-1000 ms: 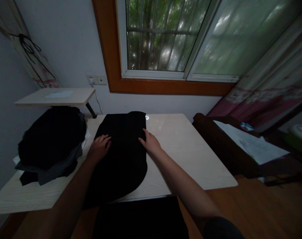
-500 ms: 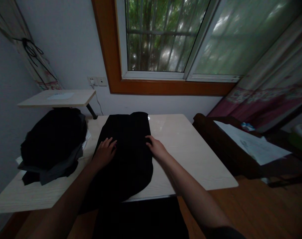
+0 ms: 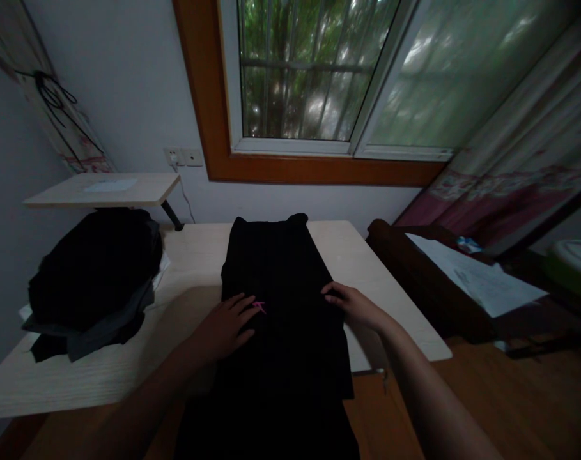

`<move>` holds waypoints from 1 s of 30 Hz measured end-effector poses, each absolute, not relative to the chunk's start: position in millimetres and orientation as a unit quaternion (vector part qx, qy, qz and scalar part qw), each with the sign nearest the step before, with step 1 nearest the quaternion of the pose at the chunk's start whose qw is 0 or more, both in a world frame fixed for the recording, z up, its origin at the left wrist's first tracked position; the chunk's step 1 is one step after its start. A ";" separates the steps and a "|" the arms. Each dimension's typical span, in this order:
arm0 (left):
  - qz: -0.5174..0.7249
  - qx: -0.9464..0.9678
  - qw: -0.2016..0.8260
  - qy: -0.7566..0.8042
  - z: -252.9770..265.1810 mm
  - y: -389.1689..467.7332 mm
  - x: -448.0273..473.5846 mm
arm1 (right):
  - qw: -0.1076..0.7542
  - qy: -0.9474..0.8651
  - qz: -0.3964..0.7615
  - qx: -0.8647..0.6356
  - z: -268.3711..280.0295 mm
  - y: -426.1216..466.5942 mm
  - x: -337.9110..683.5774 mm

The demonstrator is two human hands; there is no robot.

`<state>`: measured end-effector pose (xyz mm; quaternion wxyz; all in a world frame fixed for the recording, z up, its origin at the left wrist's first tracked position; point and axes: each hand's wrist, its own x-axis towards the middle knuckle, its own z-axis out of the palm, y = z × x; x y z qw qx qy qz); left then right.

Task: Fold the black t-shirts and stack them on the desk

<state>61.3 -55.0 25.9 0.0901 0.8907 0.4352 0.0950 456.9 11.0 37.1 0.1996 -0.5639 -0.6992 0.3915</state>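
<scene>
Black cloth garment [image 3: 280, 262] on pale wood-grain table [image 3: 395, 313], lower end past the near edge. Left hand [image 3: 227, 326] laid on it, grip loose, fingers spread (small pink mark [image 3: 259, 306] at fingertips). Right hand [image 3: 357, 305] touches its right edge; whether its grip pinches, cannot tell.
</scene>
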 end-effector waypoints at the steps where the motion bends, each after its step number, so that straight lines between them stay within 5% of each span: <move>1: 0.098 0.891 0.095 0.433 29.3 -52.9 62.2 | 0.190 -0.706 0.389 -0.561 41.0 10.4 461.2; 10: 0.212 0.843 0.066 0.489 57.7 -1.6 59.8 | 0.194 -0.747 0.195 -0.605 66.2 39.3 442.5; 18: 0.274 0.822 -0.018 0.499 22.9 60.1 61.1 | 0.223 -0.762 0.142 -0.591 62.9 122.3 380.5; 30: 0.187 0.843 -0.019 0.504 12.6 57.6 61.2 | 0.071 -0.820 0.020 -0.568 61.3 181.5 300.3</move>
